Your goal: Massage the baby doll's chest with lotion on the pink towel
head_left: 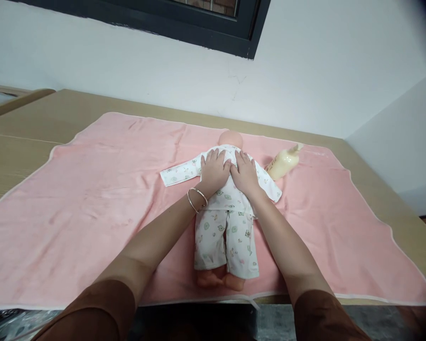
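Wrinkled pink blanket [85, 199] across a tan table [28, 123]

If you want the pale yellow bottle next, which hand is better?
Probably the right hand: it rests on the doll, nearer the pale yellow bottle. The left hand would likely have to cross over it.

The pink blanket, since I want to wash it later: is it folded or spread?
Spread: the pink blanket lies open over much of the table, lightly creased, with the doll on it.
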The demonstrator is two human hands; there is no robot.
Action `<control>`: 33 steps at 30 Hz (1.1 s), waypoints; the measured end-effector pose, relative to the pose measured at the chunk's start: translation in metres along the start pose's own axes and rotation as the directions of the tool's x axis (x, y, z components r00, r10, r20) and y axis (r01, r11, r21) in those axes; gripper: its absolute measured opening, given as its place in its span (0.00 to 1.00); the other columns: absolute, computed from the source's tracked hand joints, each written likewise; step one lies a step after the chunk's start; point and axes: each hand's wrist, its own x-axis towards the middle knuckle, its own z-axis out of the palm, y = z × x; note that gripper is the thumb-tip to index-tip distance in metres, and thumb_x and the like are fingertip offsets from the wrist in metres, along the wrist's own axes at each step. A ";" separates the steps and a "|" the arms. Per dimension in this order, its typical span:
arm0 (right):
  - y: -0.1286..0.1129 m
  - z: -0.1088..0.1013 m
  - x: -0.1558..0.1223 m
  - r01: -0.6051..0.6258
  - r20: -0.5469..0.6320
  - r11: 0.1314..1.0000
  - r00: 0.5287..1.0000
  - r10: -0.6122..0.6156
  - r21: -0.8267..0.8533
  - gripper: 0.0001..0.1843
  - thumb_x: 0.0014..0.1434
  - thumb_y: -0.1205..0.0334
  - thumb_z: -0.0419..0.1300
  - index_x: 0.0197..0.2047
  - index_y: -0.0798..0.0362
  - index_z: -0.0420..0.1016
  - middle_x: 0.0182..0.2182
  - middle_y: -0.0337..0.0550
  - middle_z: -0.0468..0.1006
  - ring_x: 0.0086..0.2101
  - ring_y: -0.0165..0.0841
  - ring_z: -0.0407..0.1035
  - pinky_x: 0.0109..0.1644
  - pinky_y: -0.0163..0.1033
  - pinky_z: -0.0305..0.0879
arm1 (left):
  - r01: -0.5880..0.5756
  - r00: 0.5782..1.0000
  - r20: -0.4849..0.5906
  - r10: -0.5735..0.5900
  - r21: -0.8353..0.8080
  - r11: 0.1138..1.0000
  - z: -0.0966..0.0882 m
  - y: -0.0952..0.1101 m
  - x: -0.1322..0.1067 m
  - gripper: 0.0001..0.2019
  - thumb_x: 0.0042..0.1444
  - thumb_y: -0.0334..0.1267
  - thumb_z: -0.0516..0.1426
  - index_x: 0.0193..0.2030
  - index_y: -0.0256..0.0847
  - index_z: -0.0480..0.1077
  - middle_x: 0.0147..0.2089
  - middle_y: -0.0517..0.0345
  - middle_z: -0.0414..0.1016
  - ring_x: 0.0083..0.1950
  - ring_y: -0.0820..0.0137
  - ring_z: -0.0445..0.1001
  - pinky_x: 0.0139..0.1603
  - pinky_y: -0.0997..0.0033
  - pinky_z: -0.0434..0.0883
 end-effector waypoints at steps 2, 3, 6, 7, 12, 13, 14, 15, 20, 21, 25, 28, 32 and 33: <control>0.000 0.000 0.000 -0.003 0.004 1.000 1.000 0.003 -0.014 0.35 0.73 0.55 0.42 0.78 0.60 0.55 0.77 0.59 0.54 0.76 0.48 0.46 0.78 0.63 0.40 | 0.000 1.000 0.000 0.000 -0.002 1.000 0.000 0.000 0.000 0.25 0.73 0.44 0.44 0.73 0.44 0.65 0.78 0.49 0.63 0.80 0.55 0.57 0.81 0.39 0.50; 0.000 0.000 0.000 -0.006 0.005 1.000 1.000 0.006 -0.019 0.35 0.73 0.55 0.42 0.78 0.60 0.55 0.77 0.59 0.53 0.76 0.48 0.46 0.78 0.63 0.41 | 0.001 1.000 -0.001 -0.001 -0.002 1.000 0.000 0.000 0.000 0.25 0.73 0.43 0.44 0.73 0.44 0.65 0.78 0.49 0.63 0.80 0.55 0.57 0.81 0.39 0.51; 0.000 0.000 0.000 -0.005 0.002 1.000 1.000 0.005 -0.013 0.35 0.73 0.56 0.42 0.78 0.60 0.55 0.77 0.58 0.54 0.76 0.48 0.47 0.78 0.63 0.41 | 0.003 1.000 -0.002 -0.003 0.000 1.000 0.000 0.000 0.000 0.25 0.73 0.43 0.44 0.72 0.44 0.65 0.77 0.49 0.63 0.80 0.56 0.57 0.81 0.39 0.51; 0.001 0.001 0.000 -0.005 -0.002 1.000 1.000 0.005 -0.007 0.35 0.72 0.55 0.42 0.78 0.59 0.55 0.77 0.58 0.55 0.76 0.48 0.47 0.78 0.63 0.41 | 0.004 1.000 -0.001 -0.004 -0.001 1.000 -0.001 0.000 0.000 0.25 0.73 0.43 0.44 0.72 0.45 0.65 0.77 0.49 0.63 0.80 0.56 0.57 0.81 0.39 0.51; 0.003 0.002 0.001 -0.001 -0.004 1.000 1.000 0.001 0.004 0.35 0.72 0.55 0.42 0.78 0.59 0.55 0.77 0.58 0.55 0.76 0.49 0.47 0.78 0.63 0.41 | 0.004 1.000 0.012 -0.004 -0.008 1.000 -0.003 0.003 0.000 0.26 0.73 0.44 0.44 0.72 0.41 0.65 0.78 0.47 0.63 0.80 0.54 0.57 0.81 0.38 0.50; 0.003 0.002 0.001 0.001 -0.004 1.000 1.000 -0.001 0.004 0.35 0.72 0.55 0.42 0.78 0.60 0.55 0.77 0.59 0.55 0.76 0.49 0.47 0.78 0.63 0.41 | 0.005 1.000 0.015 -0.005 -0.006 1.000 -0.004 0.003 -0.001 0.26 0.73 0.43 0.44 0.73 0.41 0.65 0.78 0.47 0.62 0.80 0.54 0.57 0.81 0.38 0.50; 0.003 0.002 0.001 0.002 -0.002 1.000 1.000 -0.002 0.003 0.35 0.72 0.56 0.42 0.78 0.60 0.55 0.77 0.59 0.54 0.76 0.49 0.47 0.78 0.63 0.41 | 0.007 1.000 0.019 -0.006 -0.003 1.000 -0.004 0.003 -0.001 0.26 0.73 0.43 0.44 0.73 0.41 0.64 0.78 0.47 0.62 0.80 0.54 0.56 0.81 0.38 0.50; 0.004 0.002 0.001 0.001 -0.001 1.000 1.000 -0.001 -0.001 0.35 0.72 0.56 0.42 0.78 0.60 0.55 0.77 0.59 0.54 0.76 0.49 0.47 0.78 0.63 0.41 | 0.009 1.000 0.023 -0.009 0.001 1.000 -0.004 0.004 -0.001 0.26 0.73 0.43 0.44 0.73 0.41 0.64 0.78 0.47 0.62 0.80 0.54 0.56 0.81 0.37 0.50; -0.008 -0.006 -0.004 -0.012 0.014 0.999 1.000 0.013 -0.052 0.34 0.74 0.56 0.41 0.78 0.60 0.55 0.76 0.59 0.56 0.76 0.50 0.48 0.77 0.62 0.45 | -0.051 0.998 0.044 0.047 0.084 0.995 -0.013 0.005 -0.001 0.26 0.74 0.42 0.43 0.72 0.38 0.65 0.77 0.43 0.63 0.79 0.52 0.59 0.79 0.38 0.54; -0.013 -0.009 -0.007 -0.017 0.020 0.997 1.000 0.018 -0.070 0.34 0.74 0.57 0.40 0.77 0.61 0.56 0.76 0.60 0.57 0.75 0.52 0.49 0.77 0.62 0.46 | -0.082 0.996 0.052 0.076 0.118 0.990 -0.017 0.006 -0.001 0.25 0.74 0.41 0.43 0.71 0.36 0.66 0.75 0.40 0.65 0.77 0.51 0.62 0.78 0.40 0.56; -0.036 -0.022 -0.024 0.014 0.068 0.986 0.998 -0.003 -0.166 0.33 0.75 0.59 0.40 0.76 0.64 0.60 0.75 0.63 0.59 0.73 0.56 0.54 0.77 0.62 0.46 | -0.171 0.977 0.170 0.132 0.242 0.955 -0.041 0.016 -0.006 0.21 0.72 0.36 0.45 0.59 0.29 0.75 0.60 0.35 0.79 0.62 0.52 0.77 0.68 0.52 0.68; -0.045 -0.033 -0.032 0.043 0.143 0.979 0.990 -0.014 -0.200 0.32 0.73 0.59 0.44 0.76 0.61 0.59 0.76 0.58 0.58 0.74 0.57 0.53 0.77 0.64 0.45 | -0.166 0.962 0.256 0.094 0.275 0.947 -0.057 0.025 -0.011 0.18 0.71 0.34 0.47 0.49 0.32 0.79 0.51 0.38 0.82 0.53 0.55 0.82 0.58 0.57 0.74; -0.034 -0.038 -0.026 -0.020 0.158 0.990 0.986 0.042 -0.141 0.32 0.75 0.55 0.43 0.77 0.55 0.59 0.77 0.53 0.57 0.74 0.53 0.53 0.76 0.64 0.48 | -0.084 0.973 0.231 0.028 0.237 0.968 -0.056 0.022 -0.009 0.19 0.73 0.38 0.46 0.51 0.34 0.78 0.52 0.41 0.82 0.54 0.55 0.81 0.56 0.57 0.75; -0.028 -0.036 -0.022 -0.034 0.149 0.993 0.988 0.051 -0.116 0.32 0.75 0.53 0.43 0.77 0.55 0.59 0.77 0.53 0.57 0.74 0.52 0.52 0.77 0.64 0.48 | -0.066 0.979 0.200 0.021 0.219 0.973 -0.052 0.018 -0.007 0.20 0.74 0.40 0.46 0.55 0.34 0.77 0.56 0.40 0.81 0.58 0.54 0.80 0.58 0.56 0.75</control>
